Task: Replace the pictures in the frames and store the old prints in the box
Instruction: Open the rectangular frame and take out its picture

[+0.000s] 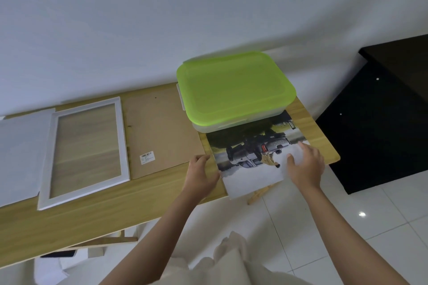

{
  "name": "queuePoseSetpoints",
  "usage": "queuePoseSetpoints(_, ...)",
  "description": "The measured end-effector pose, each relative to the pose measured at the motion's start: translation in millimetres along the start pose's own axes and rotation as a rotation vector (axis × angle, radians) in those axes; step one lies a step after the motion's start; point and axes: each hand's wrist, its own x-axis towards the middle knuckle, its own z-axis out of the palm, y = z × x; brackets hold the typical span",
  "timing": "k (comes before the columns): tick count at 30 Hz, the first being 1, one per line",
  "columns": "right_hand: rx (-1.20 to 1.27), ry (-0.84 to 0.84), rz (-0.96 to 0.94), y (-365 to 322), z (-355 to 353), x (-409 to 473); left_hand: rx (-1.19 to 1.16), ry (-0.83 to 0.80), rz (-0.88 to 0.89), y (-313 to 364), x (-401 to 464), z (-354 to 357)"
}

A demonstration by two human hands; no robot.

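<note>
Lime-green box lid [234, 85], white frame [86, 152], brown backing board [159, 132], pale-wood table [92, 217]

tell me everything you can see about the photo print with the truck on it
The photo print is a glossy-looking sheet showing a silver truck, upside down to the viewer, with a pale lower area. It lies flat at the right end of the wooden table; its near corner overhangs the edge, its far end is tucked under the green-lidded box. The left hand touches its left edge; the right hand rests on it.
</note>
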Motion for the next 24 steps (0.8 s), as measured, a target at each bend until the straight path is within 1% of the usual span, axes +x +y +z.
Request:
queuePoseSetpoints(5,0.135,0.006,-0.159,-63,32,-25,-0.055,0.073,0.055,-20,-4,-44)
queuePoseSetpoints(10,0.201,0.008,-0.229,-147,83,-60,-0.070,0.158,0.057,-68,-9,-119)
queuePoseSetpoints(14,0.236,-0.016,-0.282,-234,137,-105,-0.049,0.235,0.008,-131,-18,-198)
queuePoseSetpoints(18,0.248,-0.085,-0.368,-319,187,-148,-0.040,0.325,-0.064,-195,-28,-271)
queuePoseSetpoints(24,0.258,-0.220,-0.476,-428,248,-202,0.019,0.432,-0.205,-284,-53,-358)
